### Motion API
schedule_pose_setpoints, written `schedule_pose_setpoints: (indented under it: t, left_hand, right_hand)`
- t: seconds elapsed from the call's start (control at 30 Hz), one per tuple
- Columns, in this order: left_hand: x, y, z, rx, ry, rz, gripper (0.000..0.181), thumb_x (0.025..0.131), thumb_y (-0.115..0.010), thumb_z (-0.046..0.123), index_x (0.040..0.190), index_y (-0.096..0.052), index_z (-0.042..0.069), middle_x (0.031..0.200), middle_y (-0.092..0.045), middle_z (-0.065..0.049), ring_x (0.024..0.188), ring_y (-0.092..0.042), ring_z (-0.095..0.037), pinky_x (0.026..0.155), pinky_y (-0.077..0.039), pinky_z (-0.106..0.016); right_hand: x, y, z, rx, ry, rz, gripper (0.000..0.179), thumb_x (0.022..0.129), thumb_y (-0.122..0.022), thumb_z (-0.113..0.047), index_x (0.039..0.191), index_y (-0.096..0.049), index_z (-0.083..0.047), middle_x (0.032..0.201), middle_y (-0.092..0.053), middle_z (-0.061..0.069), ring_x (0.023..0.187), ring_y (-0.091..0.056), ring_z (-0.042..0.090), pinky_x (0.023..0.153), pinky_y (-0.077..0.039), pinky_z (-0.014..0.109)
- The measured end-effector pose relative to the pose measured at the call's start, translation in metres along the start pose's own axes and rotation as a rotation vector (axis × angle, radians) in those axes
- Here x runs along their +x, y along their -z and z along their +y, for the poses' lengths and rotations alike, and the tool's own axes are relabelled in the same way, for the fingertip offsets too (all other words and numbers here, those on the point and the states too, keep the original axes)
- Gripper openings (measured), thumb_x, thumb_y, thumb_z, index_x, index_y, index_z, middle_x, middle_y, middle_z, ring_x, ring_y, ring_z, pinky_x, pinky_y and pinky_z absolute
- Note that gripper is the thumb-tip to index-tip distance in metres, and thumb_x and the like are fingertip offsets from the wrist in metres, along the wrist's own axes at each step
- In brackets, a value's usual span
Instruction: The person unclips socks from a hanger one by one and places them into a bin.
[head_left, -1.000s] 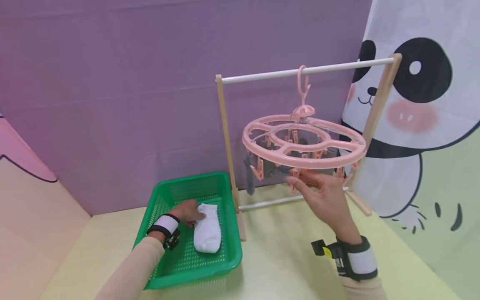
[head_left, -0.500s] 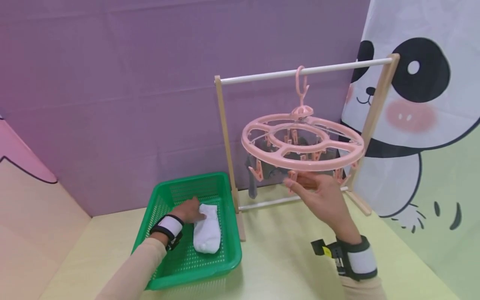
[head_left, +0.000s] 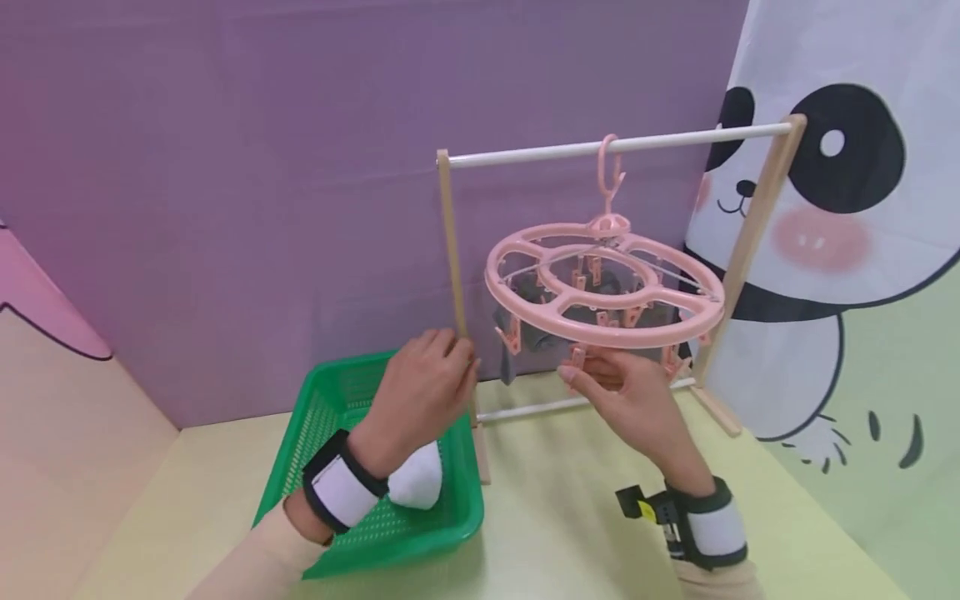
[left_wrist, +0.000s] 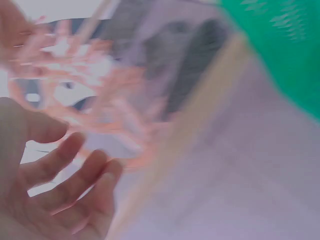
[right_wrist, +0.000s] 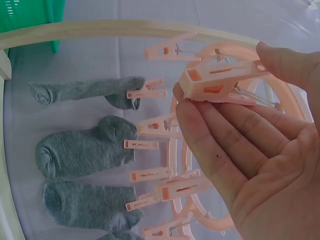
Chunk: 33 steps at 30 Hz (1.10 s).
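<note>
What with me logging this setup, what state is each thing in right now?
Rack: standing upright
Pink hanger: hooked over the rack's top bar
Gray socks: clipped, hanging
Green basket: upright
White sock: in the basket, partly hidden
Left hand: holding nothing
Right hand: pinching a pink clip
Pink clip: gripped; whether its jaws are parted is unclear

Hanger — pink, basket — green, grey socks

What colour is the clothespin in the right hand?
Light pink; the clothespin shows best in the right wrist view.
</note>
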<state>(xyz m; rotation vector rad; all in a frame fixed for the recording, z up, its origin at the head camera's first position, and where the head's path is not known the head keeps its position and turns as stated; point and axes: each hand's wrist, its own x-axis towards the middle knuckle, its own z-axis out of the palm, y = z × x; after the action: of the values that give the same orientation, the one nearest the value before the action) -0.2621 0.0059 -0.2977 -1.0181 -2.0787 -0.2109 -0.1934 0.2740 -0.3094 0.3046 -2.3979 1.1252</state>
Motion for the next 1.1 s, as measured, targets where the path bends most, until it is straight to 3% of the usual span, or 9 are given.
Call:
schedule_pose_setpoints:
  t: [0.1, 0.2, 0.3, 0.47, 0.57, 0.77, 0.97, 1.1]
  left_hand:
    - [0.024, 0.015, 0.019, 0.001, -0.093, 0.1, 0.011, 0.1, -0.068, 0.016, 0.105, -0.073, 0.007, 0.099, -0.072, -0.008, 0.091, -0.068, -0.024, 0.076, -0.058, -0.035]
    - [0.043, 0.02, 0.033, 0.031, -0.159, 0.145, 0.021, 0.1, -0.069, 0.018, 0.118, -0.071, 0.008, 0.116, -0.072, -0.011, 0.108, -0.068, -0.026, 0.088, -0.059, -0.036]
    - [0.055, 0.018, 0.045, 0.039, -0.211, 0.154, 0.032, 0.1, -0.07, 0.02, 0.13, -0.069, 0.009, 0.13, -0.071, -0.011, 0.121, -0.067, -0.026, 0.1, -0.057, -0.036]
    - [0.068, 0.009, 0.061, 0.04, -0.301, 0.139, 0.033, 0.104, -0.064, 0.021, 0.135, -0.07, 0.012, 0.136, -0.072, -0.008, 0.129, -0.066, -0.023, 0.111, -0.053, -0.033]
    - [0.071, 0.003, 0.065, 0.1, -0.328, 0.133, 0.032, 0.105, -0.064, 0.021, 0.136, -0.07, 0.013, 0.135, -0.073, -0.003, 0.128, -0.067, -0.02, 0.108, -0.053, -0.031]
    - [0.07, -0.003, 0.063, 0.206, -0.332, 0.158, 0.029, 0.102, -0.07, 0.022, 0.131, -0.07, 0.017, 0.122, -0.076, 0.003, 0.116, -0.068, -0.016, 0.089, -0.052, -0.027]
    - [0.067, -0.004, 0.056, 0.188, -0.341, 0.196, 0.028, 0.101, -0.071, 0.022, 0.128, -0.071, 0.015, 0.12, -0.077, 0.001, 0.115, -0.071, -0.018, 0.097, -0.056, -0.027]
    - [0.064, -0.005, 0.049, 0.125, -0.312, 0.212, 0.024, 0.101, -0.071, 0.017, 0.125, -0.072, 0.012, 0.118, -0.077, -0.003, 0.116, -0.072, -0.021, 0.102, -0.057, -0.03]
  right_hand:
    - [0.0, -0.001, -0.003, 0.001, 0.021, 0.015, 0.026, 0.102, -0.071, -0.024, 0.122, -0.072, -0.007, 0.108, -0.081, 0.011, 0.1, -0.08, 0.026, 0.086, -0.064, 0.037]
    - [0.0, -0.005, -0.005, 0.004, 0.029, 0.016, 0.027, 0.102, -0.072, -0.023, 0.123, -0.071, -0.007, 0.108, -0.081, 0.011, 0.099, -0.08, 0.025, 0.085, -0.064, 0.035]
    - [-0.001, -0.009, -0.005, 0.011, 0.036, 0.004, 0.032, 0.1, -0.072, -0.017, 0.13, -0.068, -0.005, 0.111, -0.08, 0.013, 0.101, -0.079, 0.027, 0.086, -0.065, 0.036]
    - [-0.004, -0.013, -0.004, 0.011, 0.044, -0.004, 0.043, 0.096, -0.072, -0.001, 0.138, -0.062, -0.001, 0.119, -0.077, 0.018, 0.105, -0.078, 0.033, 0.088, -0.064, 0.043]
    - [-0.005, -0.014, -0.006, -0.004, 0.059, 0.007, 0.045, 0.095, -0.071, 0.002, 0.138, -0.062, -0.001, 0.12, -0.077, 0.019, 0.105, -0.077, 0.034, 0.088, -0.064, 0.045]
    - [-0.005, -0.013, -0.011, -0.008, 0.114, 0.038, 0.043, 0.095, -0.074, -0.001, 0.137, -0.063, -0.001, 0.119, -0.077, 0.018, 0.103, -0.078, 0.033, 0.085, -0.064, 0.041]
    - [-0.007, -0.006, -0.027, -0.054, 0.124, 0.011, 0.043, 0.097, -0.074, -0.005, 0.139, -0.064, -0.008, 0.126, -0.076, 0.013, 0.109, -0.078, 0.029, 0.094, -0.062, 0.045]
    - [-0.014, 0.002, -0.043, -0.118, 0.181, 0.023, 0.038, 0.098, -0.073, -0.008, 0.136, -0.068, -0.01, 0.122, -0.078, 0.011, 0.107, -0.078, 0.028, 0.091, -0.063, 0.045]
